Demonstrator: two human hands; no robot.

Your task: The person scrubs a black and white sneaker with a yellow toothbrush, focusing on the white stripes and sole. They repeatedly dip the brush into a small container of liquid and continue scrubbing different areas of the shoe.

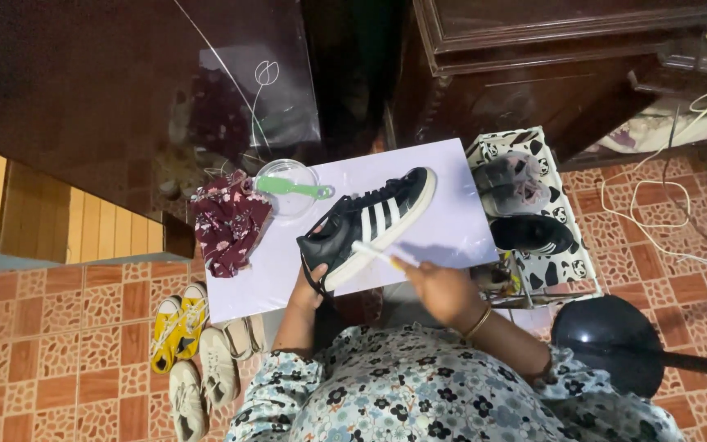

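Observation:
A black sneaker with white stripes and a white sole (370, 223) lies on its side on a white board (443, 176). My left hand (308, 289) grips the sneaker at its heel end. My right hand (439, 288) holds a white toothbrush (376, 253), whose head rests against the sneaker's white sole. A clear bowl (286, 190) with a green brush (292, 187) laid across it stands at the board's far left. A dark red floral cloth (227, 223) lies beside the bowl, draped over the board's left edge.
A black-and-white patterned rack (562, 270) to the right holds grey and black shoes (525, 233). Yellow and beige shoes (180, 327) lie on the tiled floor at left. Dark wooden furniture (533, 65) stands behind. A white cable (656, 205) and a black round stool (607, 340) are at right.

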